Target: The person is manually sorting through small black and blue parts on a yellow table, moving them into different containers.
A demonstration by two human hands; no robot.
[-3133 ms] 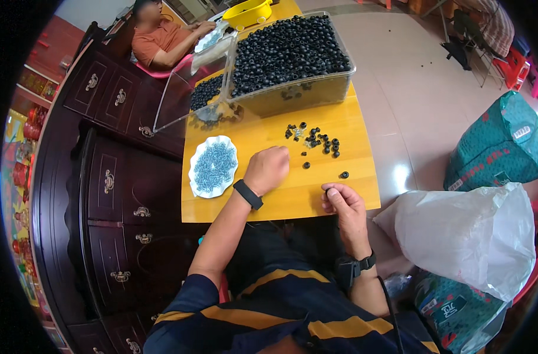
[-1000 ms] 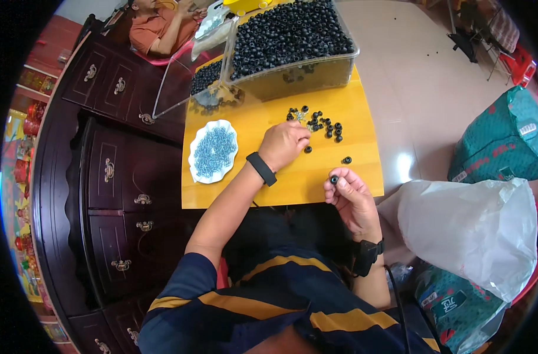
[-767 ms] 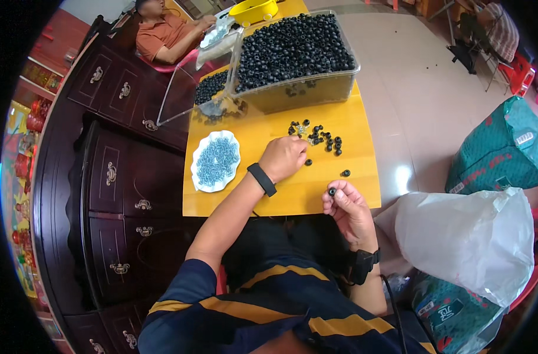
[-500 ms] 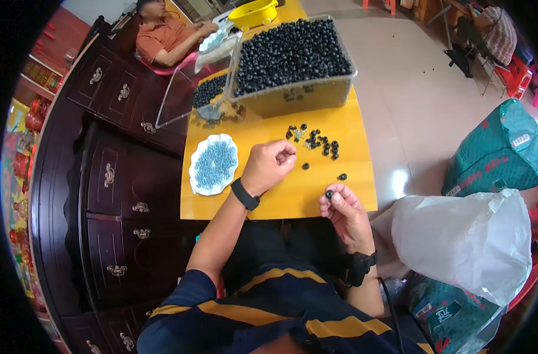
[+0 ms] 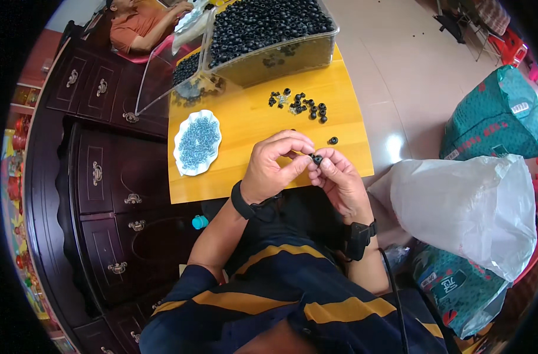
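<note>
My right hand [image 5: 341,180] pinches a small round black part with a hole [image 5: 318,160] between thumb and fingers, over the table's near edge. My left hand [image 5: 270,165] meets it from the other side, thumb and forefinger pressed together at the part; whatever they grip is too small to make out. Just beyond the right fingers lies one loose black part [image 5: 333,140]. Farther back sits a loose group of black parts [image 5: 313,109], with a few small clear pieces [image 5: 295,105] among them. Left of my hands, a white scalloped dish [image 5: 181,167] holds many small clear bluish pieces [image 5: 199,141].
A clear plastic bin [image 5: 280,56] heaped with black parts stands at the back of the yellow table [image 5: 251,112]. Beside it is a smaller clear container [image 5: 154,79]. Dark drawers [image 5: 104,159] flank the left; a white sack [image 5: 463,212] and green bags [image 5: 487,118] flank the right. Another person [image 5: 142,29] sits far left.
My left hand has moved right and my right hand up and left, so they now meet at the black part. The view has shifted, and the table appears higher.
</note>
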